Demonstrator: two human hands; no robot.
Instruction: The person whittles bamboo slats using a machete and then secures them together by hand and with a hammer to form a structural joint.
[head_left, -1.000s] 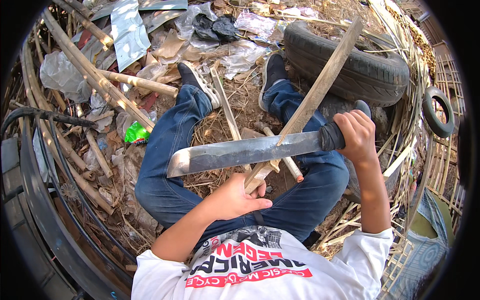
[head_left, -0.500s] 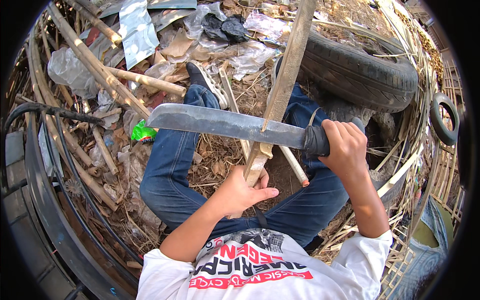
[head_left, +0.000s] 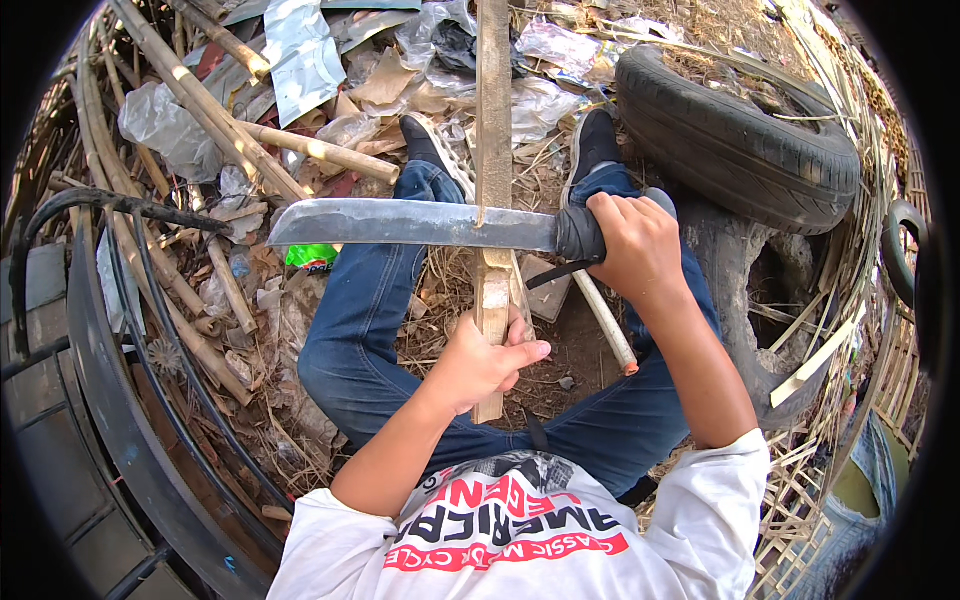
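Machete (head_left: 420,226) — in right hand (head_left: 636,245), across wooden strip (head_left: 494,150).

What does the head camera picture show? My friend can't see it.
A seated person holds a big knife in the right grip, across a wooden stick in the left grip. A black tire lies to the right.

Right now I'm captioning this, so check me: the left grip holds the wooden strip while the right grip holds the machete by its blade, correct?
Not by the blade: the head view shows the right grip holding the machete by its black handle.
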